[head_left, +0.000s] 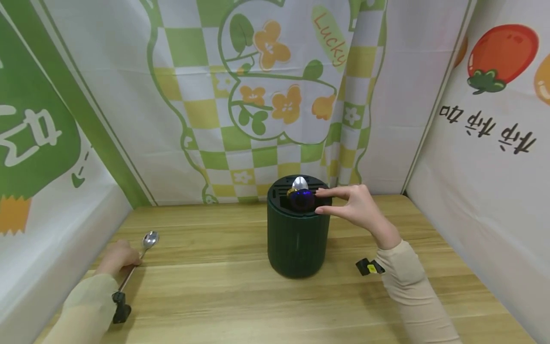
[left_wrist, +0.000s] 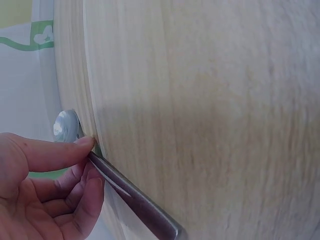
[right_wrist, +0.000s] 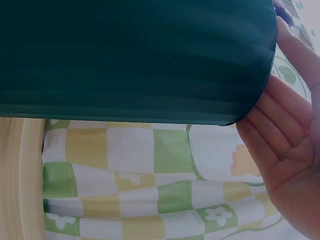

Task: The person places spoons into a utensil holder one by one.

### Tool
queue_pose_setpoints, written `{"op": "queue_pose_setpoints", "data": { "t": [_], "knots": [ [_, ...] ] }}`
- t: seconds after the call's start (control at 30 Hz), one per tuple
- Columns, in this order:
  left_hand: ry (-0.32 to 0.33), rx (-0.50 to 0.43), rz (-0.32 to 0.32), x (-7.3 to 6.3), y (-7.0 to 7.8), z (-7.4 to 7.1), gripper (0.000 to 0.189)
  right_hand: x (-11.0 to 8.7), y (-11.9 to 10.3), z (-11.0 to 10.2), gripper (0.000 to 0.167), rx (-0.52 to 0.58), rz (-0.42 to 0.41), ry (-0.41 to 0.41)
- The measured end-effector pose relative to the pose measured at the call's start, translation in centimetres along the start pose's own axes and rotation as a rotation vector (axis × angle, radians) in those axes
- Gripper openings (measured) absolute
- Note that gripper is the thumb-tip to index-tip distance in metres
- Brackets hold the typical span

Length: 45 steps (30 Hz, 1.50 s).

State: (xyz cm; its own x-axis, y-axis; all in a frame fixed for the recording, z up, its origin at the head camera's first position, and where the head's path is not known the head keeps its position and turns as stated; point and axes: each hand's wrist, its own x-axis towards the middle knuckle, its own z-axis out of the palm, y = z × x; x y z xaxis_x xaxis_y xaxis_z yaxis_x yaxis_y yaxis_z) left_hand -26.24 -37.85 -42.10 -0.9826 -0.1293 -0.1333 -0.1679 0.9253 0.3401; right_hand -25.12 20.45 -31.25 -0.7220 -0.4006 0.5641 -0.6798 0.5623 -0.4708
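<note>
At the left side of the table my left hand (head_left: 118, 258) pinches a long-handled silver spoon (head_left: 150, 239) between thumb and fingers. In the left wrist view its bowl lies beyond the fingertips and the handle (left_wrist: 132, 197) slants down to the right. A dark green ribbed utensil holder (head_left: 297, 246) stands upright near the middle. In its top opening sit a silver spoon head (head_left: 300, 183), a shiny blue-purple utensil head (head_left: 302, 198) and a bit of gold. My right hand (head_left: 354, 204) is at the holder's right rim, thumb and fingers apart and fairly straight; the right wrist view shows fingers against the rim.
The wooden table (head_left: 206, 306) ends at a printed curtain (head_left: 266, 157) just behind the holder. Cloth walls close off the left and right sides. A small black wrist device (head_left: 121, 308) sits on the left sleeve, another (head_left: 368, 266) by the right.
</note>
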Motion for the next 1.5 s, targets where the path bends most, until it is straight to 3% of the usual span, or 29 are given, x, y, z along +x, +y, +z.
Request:
{"op": "queue_pose_setpoints", "data": {
  "t": [0.27,0.77,1.5],
  "knots": [
    [0.006,0.005,0.014,-0.1,0.0,0.0,0.026,0.0,0.0,-0.1,0.036,-0.008,-0.001,0.000],
    [0.030,-0.030,0.036,-1.0,0.5,-0.1,0.042,0.0,0.1,0.0,0.036,0.001,-0.013,0.002],
    [0.029,-0.076,0.029,-1.2,0.8,0.1,0.024,0.1,-0.2,-0.1,0.036,-0.001,-0.010,0.001]
  ]
}}
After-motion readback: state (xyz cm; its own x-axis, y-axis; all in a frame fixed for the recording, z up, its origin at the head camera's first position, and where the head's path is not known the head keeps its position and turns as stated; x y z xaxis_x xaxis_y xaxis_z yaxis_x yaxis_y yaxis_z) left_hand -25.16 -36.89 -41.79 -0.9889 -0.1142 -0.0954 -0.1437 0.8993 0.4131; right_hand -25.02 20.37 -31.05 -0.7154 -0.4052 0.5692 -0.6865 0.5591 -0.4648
